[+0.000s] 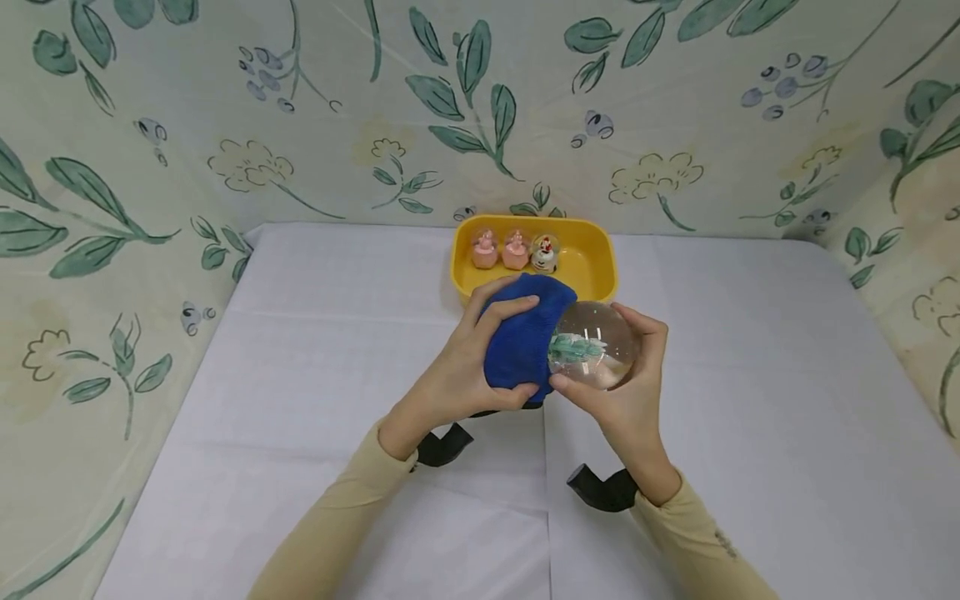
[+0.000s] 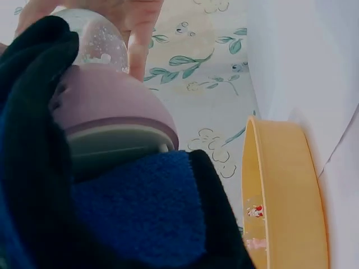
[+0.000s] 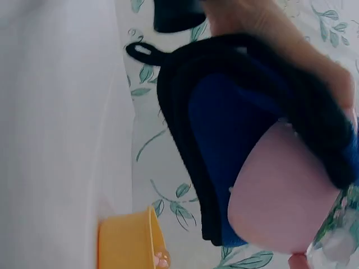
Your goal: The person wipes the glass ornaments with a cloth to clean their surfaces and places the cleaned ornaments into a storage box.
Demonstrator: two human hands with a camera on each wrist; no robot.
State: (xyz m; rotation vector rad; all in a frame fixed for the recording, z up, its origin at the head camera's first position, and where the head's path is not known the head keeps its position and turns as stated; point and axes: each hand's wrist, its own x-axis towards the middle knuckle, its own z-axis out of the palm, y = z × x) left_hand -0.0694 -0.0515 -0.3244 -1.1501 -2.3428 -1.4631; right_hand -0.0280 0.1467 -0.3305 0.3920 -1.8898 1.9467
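In the head view my left hand [image 1: 453, 375] grips a blue cloth [image 1: 525, 342] with black edging, its fingers spread around one side. The cloth is wrapped against a snow globe [image 1: 596, 354], whose clear ball holds a green shape. My right hand [image 1: 636, 400] holds the ball from the right, thumb below and fingers at the far side. The globe lies tilted sideways in the air above the table. Its pink base [image 2: 112, 98] shows inside the folded cloth in the left wrist view. A black loop [image 3: 146, 53] hangs from the cloth's corner in the right wrist view.
Beyond the hands a yellow tray [image 1: 585, 271] stands at the table's far edge. Inside it sit two small pink globe ornaments [image 1: 484, 252] and a white one [image 1: 544, 255] with a red figure. A white cloth covers the table [image 1: 300, 367]; leaf-patterned fabric [image 1: 300, 125] stands around it.
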